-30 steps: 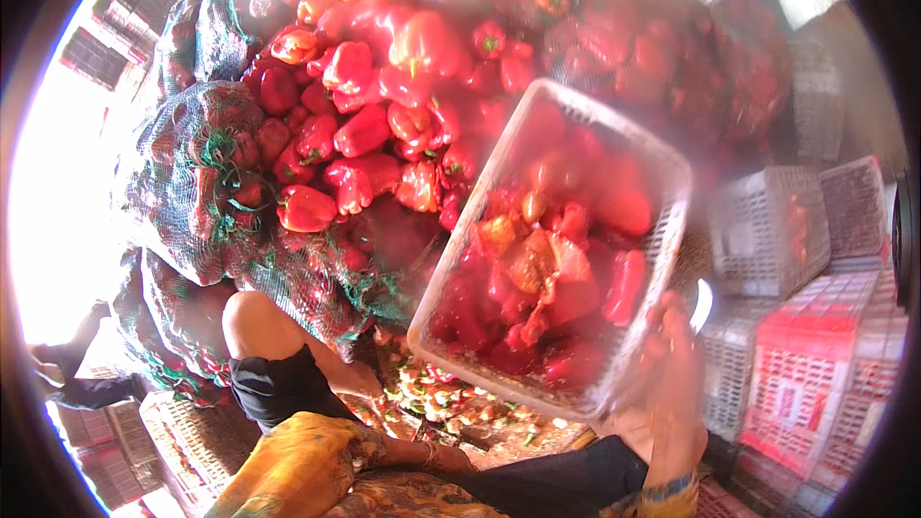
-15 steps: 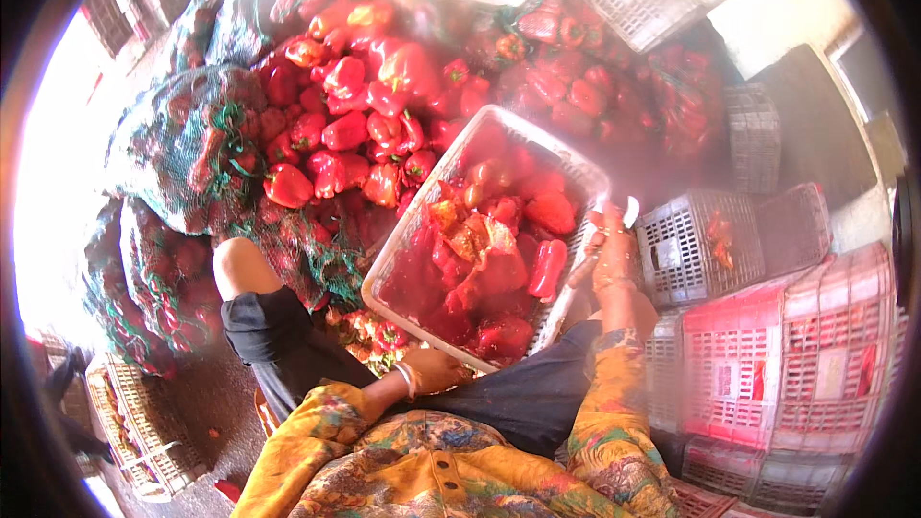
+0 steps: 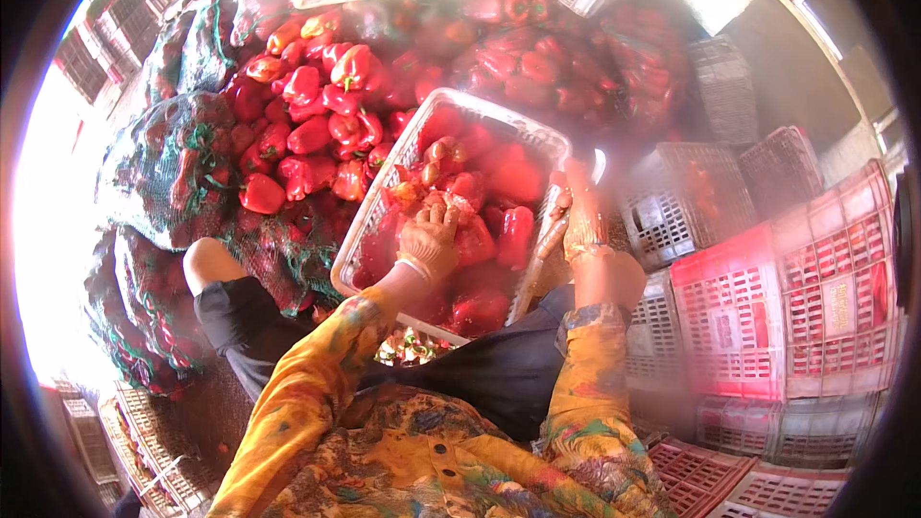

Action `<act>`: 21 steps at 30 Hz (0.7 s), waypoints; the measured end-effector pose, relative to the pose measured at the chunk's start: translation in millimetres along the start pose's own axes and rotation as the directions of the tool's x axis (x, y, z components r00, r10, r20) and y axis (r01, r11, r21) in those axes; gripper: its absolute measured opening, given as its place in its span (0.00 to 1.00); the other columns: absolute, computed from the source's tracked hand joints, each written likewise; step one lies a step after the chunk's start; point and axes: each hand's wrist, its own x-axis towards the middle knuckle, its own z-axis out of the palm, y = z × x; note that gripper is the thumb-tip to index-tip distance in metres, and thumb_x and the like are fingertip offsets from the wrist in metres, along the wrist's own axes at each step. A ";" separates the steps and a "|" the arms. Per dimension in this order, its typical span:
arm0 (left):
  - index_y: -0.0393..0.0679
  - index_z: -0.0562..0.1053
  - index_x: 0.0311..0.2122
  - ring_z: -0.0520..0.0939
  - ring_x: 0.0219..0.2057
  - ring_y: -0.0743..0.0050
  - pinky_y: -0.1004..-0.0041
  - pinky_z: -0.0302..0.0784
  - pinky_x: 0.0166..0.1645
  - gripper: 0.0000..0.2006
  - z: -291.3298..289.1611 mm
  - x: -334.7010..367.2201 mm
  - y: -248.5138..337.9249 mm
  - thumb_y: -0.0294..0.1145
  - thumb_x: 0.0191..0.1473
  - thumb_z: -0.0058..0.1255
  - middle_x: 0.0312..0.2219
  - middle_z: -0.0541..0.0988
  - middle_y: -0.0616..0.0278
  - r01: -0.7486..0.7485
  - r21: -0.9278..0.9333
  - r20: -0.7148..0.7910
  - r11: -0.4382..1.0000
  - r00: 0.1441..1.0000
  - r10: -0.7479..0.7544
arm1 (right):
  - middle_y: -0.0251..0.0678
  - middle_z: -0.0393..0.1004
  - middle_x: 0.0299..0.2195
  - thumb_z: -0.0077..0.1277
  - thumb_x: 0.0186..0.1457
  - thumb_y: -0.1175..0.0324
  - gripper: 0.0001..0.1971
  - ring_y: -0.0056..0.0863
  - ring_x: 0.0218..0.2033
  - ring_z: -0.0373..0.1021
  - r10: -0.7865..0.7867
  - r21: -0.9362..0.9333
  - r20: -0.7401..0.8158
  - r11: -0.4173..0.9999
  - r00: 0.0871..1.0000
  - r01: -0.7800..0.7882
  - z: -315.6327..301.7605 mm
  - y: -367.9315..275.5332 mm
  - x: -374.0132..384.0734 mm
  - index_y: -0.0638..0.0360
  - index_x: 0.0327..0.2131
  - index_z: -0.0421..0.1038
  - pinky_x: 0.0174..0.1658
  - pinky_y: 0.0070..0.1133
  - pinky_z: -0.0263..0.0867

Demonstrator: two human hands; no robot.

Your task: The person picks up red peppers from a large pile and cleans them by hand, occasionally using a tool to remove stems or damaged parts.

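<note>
Green mesh sacks (image 3: 173, 158) and stacked red and white slatted plastic crates (image 3: 729, 317) flank a heap of glossy red bell peppers (image 3: 312, 134). Near the person's lap, a white rectangular plastic crate (image 3: 506, 113) contains loose red peppers (image 3: 516, 235); the left hand (image 3: 429, 240) bends its fingers over them, its hold unclear. The right hand (image 3: 583, 216) curls at the rim, beside a pale curved blade (image 3: 600, 166), its grip indistinguishable.

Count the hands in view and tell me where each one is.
2: the left hand is inside the white crate, over red peppers; the right hand is by its right side. No other hand shows.
</note>
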 end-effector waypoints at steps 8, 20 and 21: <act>0.46 0.77 0.37 0.82 0.28 0.60 0.63 0.77 0.33 0.08 10.2 34.5 -31.1 0.32 0.52 0.50 0.28 0.81 0.59 0.167 -0.266 0.111 0.949 0.984 -0.142 | 0.33 0.76 0.31 0.55 0.61 0.54 0.19 0.13 0.17 0.62 -0.075 0.114 -0.051 0.990 0.996 0.081 -38.7 -13.5 -8.9 0.57 0.47 0.70 0.19 0.18 0.63; 0.37 0.76 0.46 0.79 0.39 0.72 0.71 0.76 0.44 0.16 -43.5 -16.5 -55.1 0.27 0.51 0.56 0.40 0.80 0.62 -0.111 -0.945 0.050 0.307 0.880 0.473 | 0.30 0.79 0.36 0.59 0.57 0.55 0.21 0.15 0.24 0.65 -0.108 0.243 -0.020 0.964 0.994 0.109 -45.0 -34.8 -24.6 0.54 0.48 0.71 0.25 0.18 0.64; 0.39 0.76 0.47 0.81 0.38 0.68 0.68 0.76 0.44 0.16 -31.7 -26.9 -57.2 0.30 0.51 0.56 0.38 0.81 0.61 0.000 -0.905 0.206 0.426 0.876 0.436 | 0.31 0.78 0.37 0.59 0.57 0.54 0.21 0.15 0.24 0.65 -0.113 0.224 -0.010 0.968 0.994 0.112 -44.6 -35.5 -26.4 0.55 0.49 0.71 0.26 0.18 0.64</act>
